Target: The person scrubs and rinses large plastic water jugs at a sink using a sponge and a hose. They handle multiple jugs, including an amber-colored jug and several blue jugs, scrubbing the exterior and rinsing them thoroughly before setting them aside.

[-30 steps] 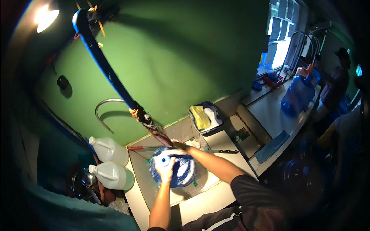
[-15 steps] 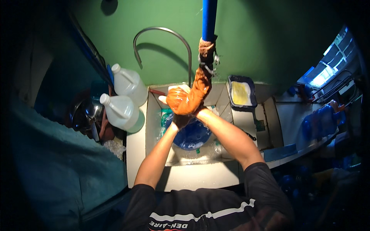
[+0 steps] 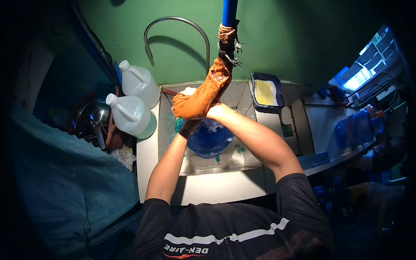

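Observation:
A wet orange-brown cloth sleeve (image 3: 203,95) hangs from a blue pipe (image 3: 229,13) and is tied on with dark wrapping and pale, frayed strips. Its lower end bends to the left over my hands. My left hand (image 3: 189,91) is closed about the lower end, pale fingers showing past the cloth and most of the hand covered. From the right, my right hand (image 3: 215,111) grips the cloth underneath, its fingers mostly hidden. Below both hands, a round blue basin (image 3: 210,141) with suds stands inside the tiled sink (image 3: 201,167).
Two translucent jugs (image 3: 132,115) stand on the left ledge. A curved metal faucet (image 3: 177,18) arches against the green wall. On the right ledge sits a dark tray (image 3: 279,106) holding something yellow and white. Pots (image 3: 89,123) and a blue-green cover (image 3: 56,173) lie to the left.
The cloth, bunched and glossy around my left hand before, now lies straighter and smoother down to the left. My hands keep hold of it. The whole view has shifted slightly.

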`<state>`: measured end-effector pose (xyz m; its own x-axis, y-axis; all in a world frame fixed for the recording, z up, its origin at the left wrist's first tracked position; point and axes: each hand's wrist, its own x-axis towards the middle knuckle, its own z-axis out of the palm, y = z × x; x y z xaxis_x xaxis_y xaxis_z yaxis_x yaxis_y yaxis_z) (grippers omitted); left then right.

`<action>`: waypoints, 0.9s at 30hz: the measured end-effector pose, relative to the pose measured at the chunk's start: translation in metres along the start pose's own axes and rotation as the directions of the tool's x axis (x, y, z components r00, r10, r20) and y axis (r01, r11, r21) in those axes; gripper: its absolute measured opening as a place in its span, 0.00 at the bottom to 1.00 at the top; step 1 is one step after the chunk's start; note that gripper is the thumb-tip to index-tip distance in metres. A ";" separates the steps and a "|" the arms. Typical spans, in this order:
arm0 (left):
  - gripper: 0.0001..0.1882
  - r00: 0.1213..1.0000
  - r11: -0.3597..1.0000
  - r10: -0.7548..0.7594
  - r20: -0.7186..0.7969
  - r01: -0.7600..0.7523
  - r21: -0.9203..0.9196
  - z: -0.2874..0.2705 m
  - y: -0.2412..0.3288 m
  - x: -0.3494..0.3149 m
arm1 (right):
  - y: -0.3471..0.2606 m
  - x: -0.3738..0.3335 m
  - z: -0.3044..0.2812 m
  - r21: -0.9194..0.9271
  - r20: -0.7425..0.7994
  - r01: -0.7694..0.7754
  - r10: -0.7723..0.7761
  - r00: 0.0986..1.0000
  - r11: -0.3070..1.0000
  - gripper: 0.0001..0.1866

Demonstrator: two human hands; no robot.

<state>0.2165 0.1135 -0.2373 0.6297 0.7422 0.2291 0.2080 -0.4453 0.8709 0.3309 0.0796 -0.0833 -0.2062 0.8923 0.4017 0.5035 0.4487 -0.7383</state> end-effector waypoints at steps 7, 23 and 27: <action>0.25 0.988 0.883 -0.152 -0.033 0.121 -0.453 -0.015 0.025 -0.007 | -0.025 0.009 0.002 -0.352 0.055 -0.047 0.070 0.996 0.935 0.22; 0.41 0.737 0.561 -0.675 -0.031 0.485 -0.670 -0.043 -0.038 -0.037 | 0.105 0.002 0.011 0.283 0.240 -0.612 0.563 0.791 0.738 0.21; 0.42 0.698 0.411 -0.714 0.056 0.483 -0.773 -0.043 -0.048 -0.047 | 0.082 -0.001 0.014 0.420 0.627 -0.698 0.371 0.685 0.580 0.19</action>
<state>0.1447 0.1213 -0.2717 0.3328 0.8076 -0.4868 -0.1886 0.5628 0.8048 0.3607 0.1162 -0.1515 -0.4802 0.8092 -0.3385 0.0840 -0.3417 -0.9361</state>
